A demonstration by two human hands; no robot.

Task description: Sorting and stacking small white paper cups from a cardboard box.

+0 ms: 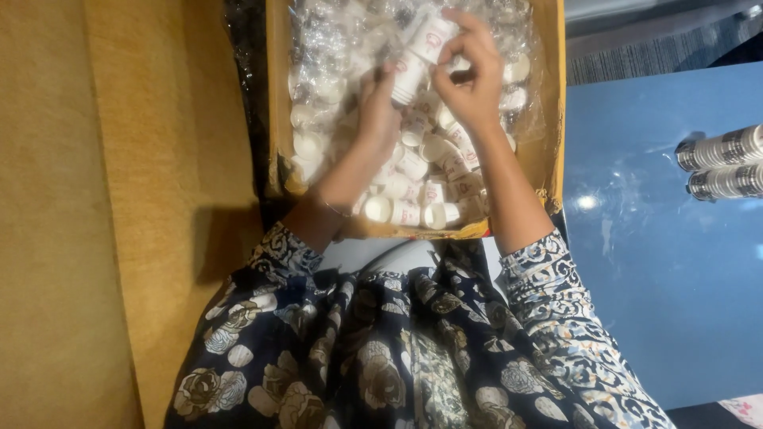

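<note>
A cardboard box (276, 119) lined with clear plastic holds several small white bottles (413, 208). Both my hands are raised over its middle. My left hand (377, 107) grips the lower end of a short stack of white bottles (409, 71). My right hand (470, 75) pinches the top bottle (433, 36) of that stack between thumb and fingers. The stack tilts up toward the right. Patterned sleeves cover both my forearms.
A blue table top (660, 262) lies to the right, with two stacked rolls of bottles (723, 163) lying on their sides near its right edge. Tan carpet (95, 214) runs along the left. My flowered skirt fills the bottom.
</note>
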